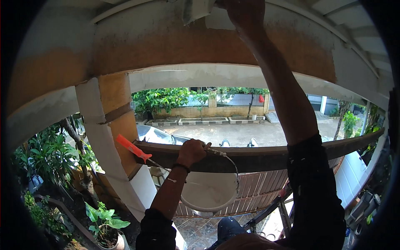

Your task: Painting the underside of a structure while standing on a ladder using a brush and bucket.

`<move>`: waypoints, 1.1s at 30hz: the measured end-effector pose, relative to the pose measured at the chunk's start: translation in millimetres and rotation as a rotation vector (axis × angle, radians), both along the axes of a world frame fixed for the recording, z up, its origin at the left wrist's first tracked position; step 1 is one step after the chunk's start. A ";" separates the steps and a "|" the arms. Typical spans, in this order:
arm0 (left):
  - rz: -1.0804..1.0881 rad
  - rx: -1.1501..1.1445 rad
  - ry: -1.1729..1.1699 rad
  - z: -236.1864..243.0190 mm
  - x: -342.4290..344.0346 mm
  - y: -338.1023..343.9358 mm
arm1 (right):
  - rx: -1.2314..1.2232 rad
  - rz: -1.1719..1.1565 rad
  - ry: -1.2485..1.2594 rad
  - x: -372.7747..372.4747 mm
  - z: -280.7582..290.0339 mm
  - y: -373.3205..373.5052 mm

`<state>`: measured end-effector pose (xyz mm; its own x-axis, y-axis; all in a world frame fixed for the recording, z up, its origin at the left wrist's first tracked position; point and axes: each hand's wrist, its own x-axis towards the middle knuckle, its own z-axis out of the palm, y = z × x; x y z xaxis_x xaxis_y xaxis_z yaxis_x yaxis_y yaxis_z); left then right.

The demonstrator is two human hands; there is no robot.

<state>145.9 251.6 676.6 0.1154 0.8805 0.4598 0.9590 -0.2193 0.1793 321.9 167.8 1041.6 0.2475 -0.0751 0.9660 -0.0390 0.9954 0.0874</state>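
Note:
In front of me hangs a white bucket (210, 189) with whitish smears inside, its wire handle gripped by my left hand (192, 153), which is closed just in front of a long dark beam (258, 159). A tool with an orange plastic handle (131, 146) and a thin metal rod leans out past the bucket's left side; its lower end is hidden. My right hand (246, 14) reaches up to a stained white and orange-brown wall (175, 48). Beside its fingers is a whitish tapered piece (198, 10), cut off by the top edge. A paler patch marks the wall there.
An orange and white pillar (116, 112) stands at left, near a potted plant (106, 223) and trees. Below are a slatted brown gate (262, 185) and a tiled floor (193, 233). Dark wooden bars (285, 216) rise near my legs. A street lies beyond the beam.

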 end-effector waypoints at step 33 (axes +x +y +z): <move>-0.008 0.052 0.017 -6.1 -0.8 4.4 | 0.163 -1.431 0.032 77.3 -16.1 5.5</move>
<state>145.1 256.0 670.5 0.1308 0.8546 0.5026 0.9601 -0.2356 0.1508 399.2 173.3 1025.4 -0.1126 -0.3802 0.9180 0.9704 0.1565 0.1838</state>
